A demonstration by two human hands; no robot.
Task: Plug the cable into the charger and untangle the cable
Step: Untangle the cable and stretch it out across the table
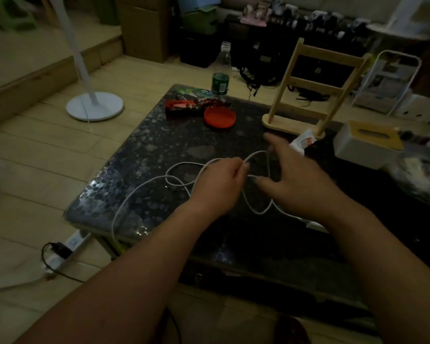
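- The thin white charging cable (184, 167) lies in crossed loops mid-table on the dark speckled glossy table (144, 155), one run trailing over the left edge.
- The left hand (219, 184) pinches a strand; the right hand (298, 180) has fingers spread, one loop hooked over them.
- Pulling now could, I judge, tighten the crossing into a knot.
- The charger cannot be made out.
- The round red plastic lid (219, 116) and light wooden ladder-shaped rack (308, 90) sit toward the far edge, clear of the loops.
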